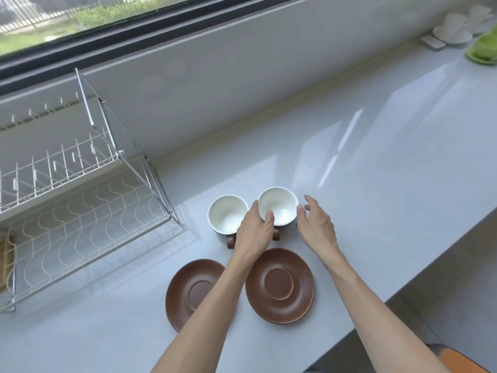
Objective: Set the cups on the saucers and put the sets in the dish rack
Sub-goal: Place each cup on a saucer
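Two cups, white inside and brown outside, stand side by side on the grey counter: the left cup (226, 215) and the right cup (279, 203). Nearer to me lie two empty brown saucers, the left saucer (188, 292) partly under my left forearm and the right saucer (279, 285). My left hand (254, 232) grips the right cup's near-left rim, thumb over the rim and a finger between the cups. My right hand (317, 224) is spread open at that cup's right side, thumb touching its wall. The wire dish rack (80, 224) stands empty at the left.
The rack has an upper plate tier (53, 168) and metal side struts (158, 189) close to the left cup. White crockery (454, 30) and a green cloth (482, 49) sit at the far right back. The counter's edge (403, 286) runs diagonally on the right.
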`<state>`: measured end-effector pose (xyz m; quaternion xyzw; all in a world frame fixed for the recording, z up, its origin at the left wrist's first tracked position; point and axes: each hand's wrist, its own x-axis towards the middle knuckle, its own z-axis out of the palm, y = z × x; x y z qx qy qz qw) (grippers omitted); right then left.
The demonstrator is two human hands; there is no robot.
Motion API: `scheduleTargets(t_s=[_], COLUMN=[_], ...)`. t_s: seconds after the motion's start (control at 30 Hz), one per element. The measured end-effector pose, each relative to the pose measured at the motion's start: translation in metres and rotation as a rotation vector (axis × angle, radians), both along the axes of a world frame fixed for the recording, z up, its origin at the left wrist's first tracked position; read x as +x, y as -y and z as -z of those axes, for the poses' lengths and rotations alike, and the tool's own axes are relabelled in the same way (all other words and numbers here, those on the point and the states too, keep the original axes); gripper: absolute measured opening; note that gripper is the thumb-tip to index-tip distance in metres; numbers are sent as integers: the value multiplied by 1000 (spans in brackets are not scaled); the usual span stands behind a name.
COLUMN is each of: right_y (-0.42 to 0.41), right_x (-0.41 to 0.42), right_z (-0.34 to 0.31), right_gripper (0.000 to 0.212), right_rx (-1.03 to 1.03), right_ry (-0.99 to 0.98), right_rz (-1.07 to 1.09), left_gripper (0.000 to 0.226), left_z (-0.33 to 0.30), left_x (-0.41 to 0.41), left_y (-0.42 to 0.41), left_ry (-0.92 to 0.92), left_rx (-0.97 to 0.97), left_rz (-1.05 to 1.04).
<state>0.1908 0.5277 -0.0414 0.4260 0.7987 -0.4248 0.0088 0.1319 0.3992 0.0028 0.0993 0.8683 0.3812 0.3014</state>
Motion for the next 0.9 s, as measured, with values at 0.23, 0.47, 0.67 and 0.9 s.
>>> scheduleTargets(t_s=[0.23,0.47,0.67,0.9], right_y=[-2,-3,0,4], right_x=[-11,-17,-12,7], right_z=[8,6,6,-17], right_gripper=[49,44,43,40], right_rx=[-187,-214,-162,-111], right_ry=[-49,-64,-82,-123], right_rz=[22,68,85,67], left_gripper=[23,30,12,68], left_z=[22,22,11,10], left_x=[-16,-15,-9,-1], left_y=[-13,-19,-11,3], left_ry=[57,36,5,-14], left_rx=[-52,-51,-6,108], left_rz=[-24,-51,-57,-145])
